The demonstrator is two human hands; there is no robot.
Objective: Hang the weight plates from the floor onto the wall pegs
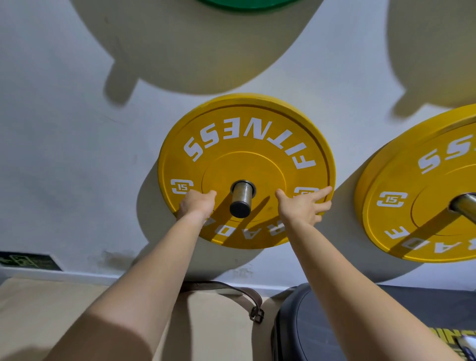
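Observation:
A yellow 15 weight plate (244,152) with white FITNESS lettering hangs on a steel wall peg (240,198) that pokes through its centre hole. My left hand (197,204) lies against the plate's face left of the peg, fingers straight. My right hand (302,206) presses flat on the face right of the peg, fingers spread toward the rim. A second yellow 15 plate (422,206) hangs on another peg (465,207) at the right edge.
A green plate (247,3) shows at the top edge on the white wall. Below, a brown leather belt (231,293) lies on the tan floor by the wall, and a dark plate (309,324) rests at the lower right.

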